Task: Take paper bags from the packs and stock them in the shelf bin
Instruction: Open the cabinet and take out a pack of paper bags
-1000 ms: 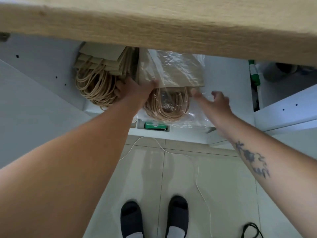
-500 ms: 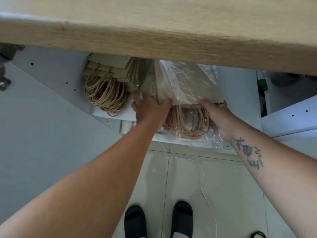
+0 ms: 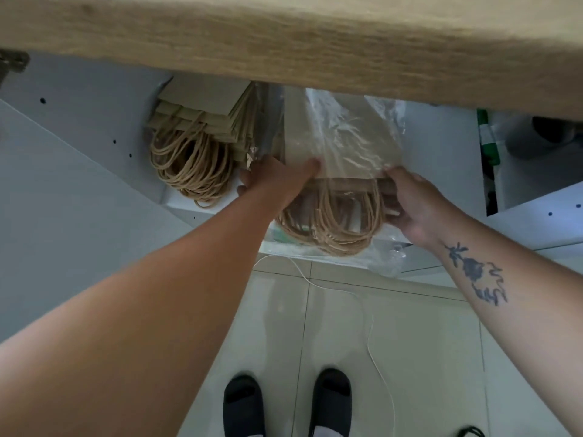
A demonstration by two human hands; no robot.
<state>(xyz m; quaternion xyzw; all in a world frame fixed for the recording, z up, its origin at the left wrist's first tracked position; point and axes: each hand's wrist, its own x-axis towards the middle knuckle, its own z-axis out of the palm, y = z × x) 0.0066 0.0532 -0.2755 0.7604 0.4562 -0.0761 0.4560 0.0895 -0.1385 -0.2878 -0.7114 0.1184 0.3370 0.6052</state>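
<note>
A pack of brown paper bags [image 3: 344, 146] in clear plastic wrap lies on a white shelf under a wooden countertop, its twine handles [image 3: 334, 222] hanging toward me. My left hand [image 3: 277, 181] grips the pack's left edge, thumb on top. My right hand [image 3: 410, 206] holds its right edge at the open end of the wrap. To the left, a loose stack of unwrapped paper bags [image 3: 202, 105] with coiled handles sits on the same shelf.
The wooden countertop edge [image 3: 284, 48] overhangs the shelf. Grey cabinet panels [image 3: 79, 159] stand to the left and white ones [image 3: 536, 216] to the right. A thin white cord [image 3: 369, 326] trails over the tiled floor by my black slippers [image 3: 243, 405].
My right hand has closed onto the pack's right edge. Both hands now hold the wrapped pack, and its handle end sits further out over the shelf edge toward me.
</note>
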